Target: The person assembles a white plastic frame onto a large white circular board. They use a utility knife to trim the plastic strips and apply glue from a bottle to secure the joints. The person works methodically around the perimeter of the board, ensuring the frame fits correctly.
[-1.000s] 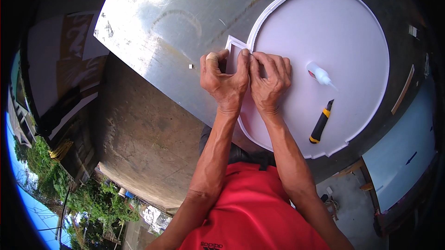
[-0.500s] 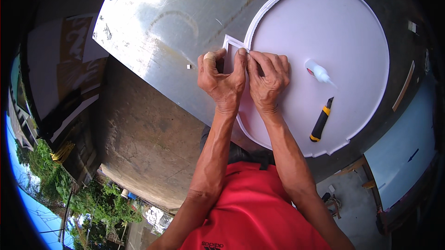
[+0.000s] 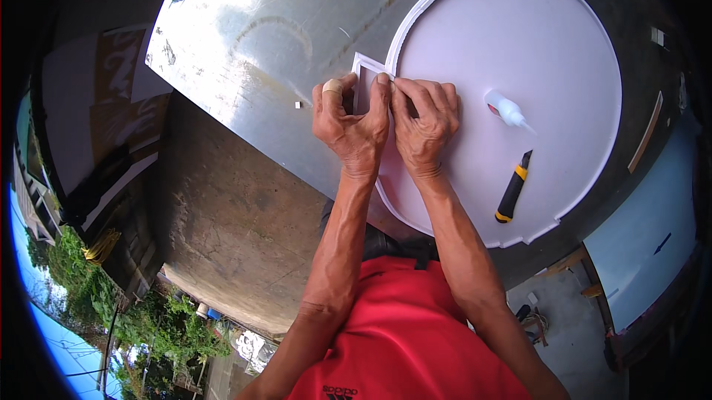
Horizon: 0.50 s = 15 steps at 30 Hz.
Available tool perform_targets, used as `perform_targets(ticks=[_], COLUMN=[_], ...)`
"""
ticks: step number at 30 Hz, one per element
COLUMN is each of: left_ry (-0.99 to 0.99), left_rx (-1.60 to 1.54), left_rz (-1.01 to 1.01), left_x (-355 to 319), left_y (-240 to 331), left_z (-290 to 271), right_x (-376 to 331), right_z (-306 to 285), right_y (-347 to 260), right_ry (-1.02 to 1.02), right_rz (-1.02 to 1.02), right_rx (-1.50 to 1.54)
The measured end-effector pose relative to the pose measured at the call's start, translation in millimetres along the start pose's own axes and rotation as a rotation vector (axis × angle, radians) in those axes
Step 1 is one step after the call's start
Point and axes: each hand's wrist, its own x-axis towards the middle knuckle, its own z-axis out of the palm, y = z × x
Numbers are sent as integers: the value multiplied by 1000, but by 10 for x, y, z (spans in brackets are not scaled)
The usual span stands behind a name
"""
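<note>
Left hand [image 3: 356, 131], right hand [image 3: 426, 124]: grips pinched on white rim [image 3: 405, 23] (thin, curved wall) of smooth round panel [image 3: 519, 44].

Panel [image 3: 564, 51] pale lilac, rim [image 3: 415, 12] white; knife [image 3: 511, 194] black, yellow bands; bottle [image 3: 509, 110] bluish white; shirt [image 3: 408, 326] red.

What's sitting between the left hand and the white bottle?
In the head view, the right hand sits next to the left hand; past it, a bare stretch of the white round panel runs to the white bottle.
</note>
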Motion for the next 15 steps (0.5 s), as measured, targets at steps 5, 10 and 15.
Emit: perform_targets(ticks=[5, 10, 15], left_ry=[0, 2, 1], left_rx=[29, 34, 24], left_rz=[22, 16, 5], left_x=[0, 6, 4], left_y=[-8, 37, 10], left_z=[-17, -16, -10], right_x=[-11, 10, 5], right_z=[15, -43, -37], right_y=[9, -36, -29], right_ry=[5, -49, -44], right_rz=[4, 29, 34], right_rx=[12, -15, -8])
